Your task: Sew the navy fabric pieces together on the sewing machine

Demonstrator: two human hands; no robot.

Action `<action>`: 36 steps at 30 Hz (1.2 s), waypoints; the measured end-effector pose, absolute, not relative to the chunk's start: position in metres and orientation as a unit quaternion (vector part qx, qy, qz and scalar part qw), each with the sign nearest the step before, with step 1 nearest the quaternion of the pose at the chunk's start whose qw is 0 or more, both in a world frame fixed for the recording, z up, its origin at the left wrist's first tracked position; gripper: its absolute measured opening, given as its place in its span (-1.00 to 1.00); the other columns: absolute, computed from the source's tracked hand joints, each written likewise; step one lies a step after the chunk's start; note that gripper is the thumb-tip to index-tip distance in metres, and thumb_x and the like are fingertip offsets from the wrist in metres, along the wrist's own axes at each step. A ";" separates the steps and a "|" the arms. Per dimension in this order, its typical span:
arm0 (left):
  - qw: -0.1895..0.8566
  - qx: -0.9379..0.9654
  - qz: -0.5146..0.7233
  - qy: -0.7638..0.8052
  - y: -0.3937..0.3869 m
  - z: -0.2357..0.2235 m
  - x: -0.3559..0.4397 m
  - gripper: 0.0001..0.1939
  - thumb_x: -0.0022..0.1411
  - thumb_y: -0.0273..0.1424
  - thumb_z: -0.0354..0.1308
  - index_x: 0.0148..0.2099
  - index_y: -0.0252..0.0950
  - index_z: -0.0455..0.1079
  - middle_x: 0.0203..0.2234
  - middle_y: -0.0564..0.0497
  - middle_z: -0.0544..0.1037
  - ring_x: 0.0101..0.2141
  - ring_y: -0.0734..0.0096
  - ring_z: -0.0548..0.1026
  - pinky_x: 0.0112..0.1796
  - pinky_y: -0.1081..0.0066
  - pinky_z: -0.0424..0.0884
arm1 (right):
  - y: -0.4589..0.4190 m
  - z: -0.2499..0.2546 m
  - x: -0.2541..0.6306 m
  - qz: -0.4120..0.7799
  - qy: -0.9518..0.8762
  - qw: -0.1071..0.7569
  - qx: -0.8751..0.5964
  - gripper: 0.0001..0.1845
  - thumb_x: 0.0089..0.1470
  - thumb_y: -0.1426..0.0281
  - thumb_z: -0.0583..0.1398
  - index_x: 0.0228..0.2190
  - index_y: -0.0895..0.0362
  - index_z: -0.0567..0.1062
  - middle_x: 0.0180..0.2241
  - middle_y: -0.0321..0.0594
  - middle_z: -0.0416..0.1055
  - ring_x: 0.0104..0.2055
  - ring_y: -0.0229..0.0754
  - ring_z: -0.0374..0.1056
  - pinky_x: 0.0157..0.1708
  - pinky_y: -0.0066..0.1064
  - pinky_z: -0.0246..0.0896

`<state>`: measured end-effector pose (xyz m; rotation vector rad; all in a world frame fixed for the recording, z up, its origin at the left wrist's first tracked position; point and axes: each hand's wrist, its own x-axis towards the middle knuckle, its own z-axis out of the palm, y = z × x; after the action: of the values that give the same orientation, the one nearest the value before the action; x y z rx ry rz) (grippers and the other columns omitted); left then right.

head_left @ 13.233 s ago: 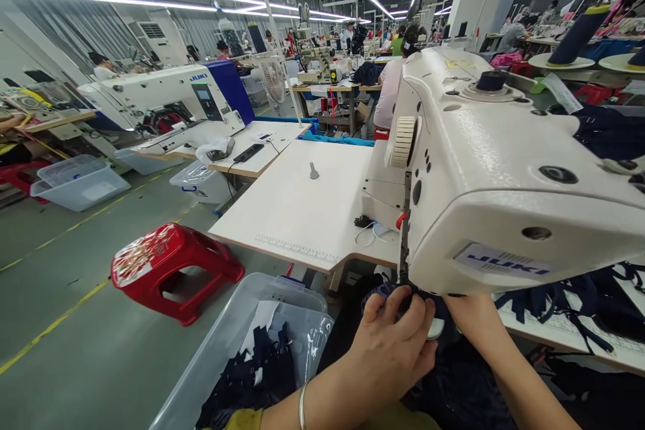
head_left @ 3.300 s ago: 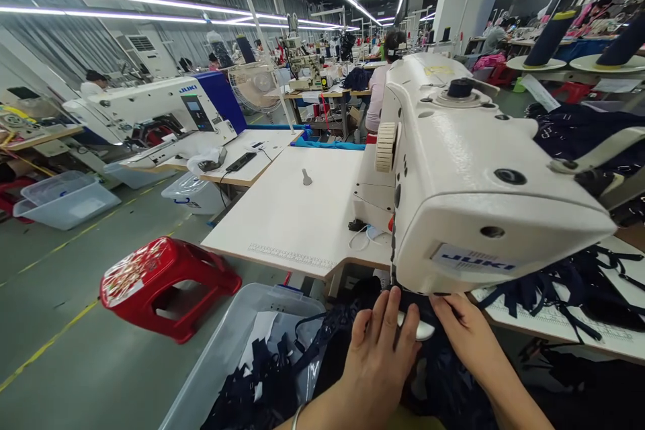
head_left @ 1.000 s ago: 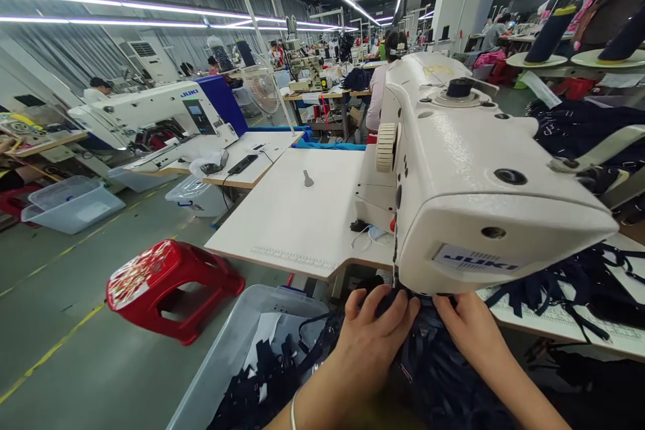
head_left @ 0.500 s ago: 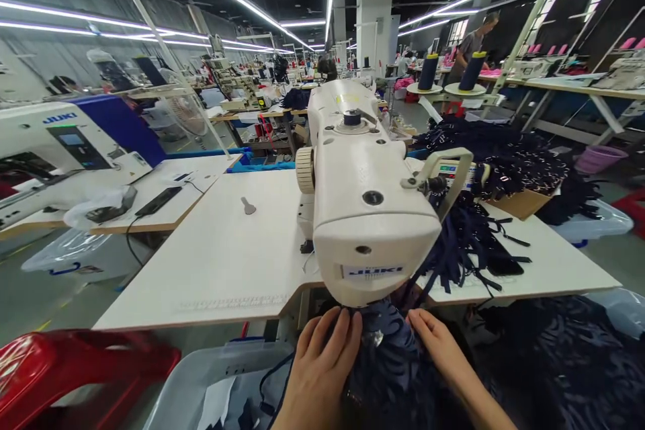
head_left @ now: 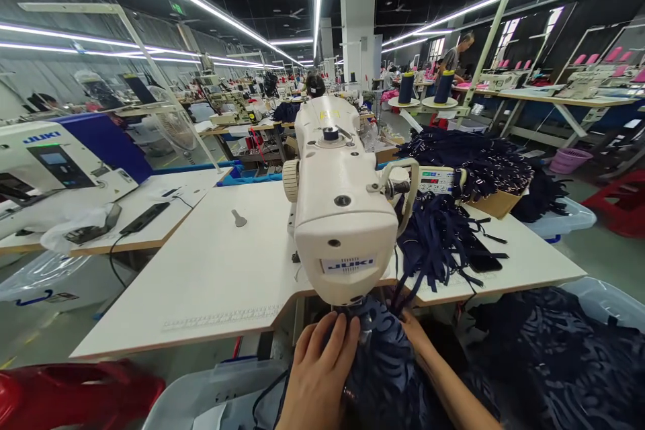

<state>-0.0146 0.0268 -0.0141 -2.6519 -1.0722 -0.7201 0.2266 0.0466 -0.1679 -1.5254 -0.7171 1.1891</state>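
Note:
A white JUKI sewing machine [head_left: 342, 215] stands on a white table [head_left: 211, 275], its head end towards me. Under that end lies dark navy patterned fabric [head_left: 388, 369]. My left hand [head_left: 322, 369] rests flat on the fabric's left side, fingers stretched towards the needle area. My right hand [head_left: 416, 332] presses the fabric on the right; only part of it shows, fingers lying along the cloth. The needle itself is hidden below the machine head.
Navy straps [head_left: 438, 242] hang over the table beside the machine, with a cardboard box of dark pieces [head_left: 484, 175] behind. More navy fabric [head_left: 559, 356] fills a bin at the right. A red stool [head_left: 75, 393] and a clear bin [head_left: 211, 396] sit lower left. Other workers sit further back.
My view has swung to the right, so the machine now sits at centre and the red stool at the lower left edge. Both hands stay on the fabric under the machine head.

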 end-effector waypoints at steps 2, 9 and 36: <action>0.101 -0.895 -0.244 -0.359 0.027 -0.013 -0.014 -0.30 0.06 -0.59 0.00 0.28 -0.18 0.18 0.05 -0.02 0.45 0.06 0.14 0.31 0.06 0.19 0.13 | 0.048 -0.163 0.218 0.521 -0.297 0.518 -0.611 -0.55 -0.31 0.00 0.34 -0.45 0.08 0.53 -0.57 -0.27 0.48 -0.38 0.03 0.46 -0.29 -0.14 0.34; 0.152 -0.908 -0.237 -0.309 0.031 -0.011 -0.022 -0.49 0.12 -0.58 -0.07 0.13 -0.31 0.33 0.01 -0.11 0.47 0.05 0.14 0.34 0.03 0.23 0.24 | 0.016 -0.118 0.201 0.598 -0.277 0.542 -0.521 -0.53 -0.50 0.16 0.49 -0.49 0.11 0.55 -0.47 -0.21 0.56 -0.28 0.05 0.47 -0.21 -0.14 0.35; 0.162 -0.903 -0.207 -0.338 0.019 0.017 0.025 -0.61 0.42 -0.29 -0.12 0.19 -0.27 0.29 -0.28 -0.11 0.54 -0.26 0.14 0.51 -0.19 0.16 0.37 | -0.028 0.056 0.205 0.432 -0.726 0.220 -0.488 -0.74 0.24 0.25 0.09 -0.32 0.00 0.57 -0.44 -0.34 0.49 -0.44 -0.26 0.36 -0.37 -0.49 0.19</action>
<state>0.0247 0.0186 0.0171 -2.5778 -0.9655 -0.5914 0.2053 -0.0284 0.0563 -1.3488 -2.0079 1.1961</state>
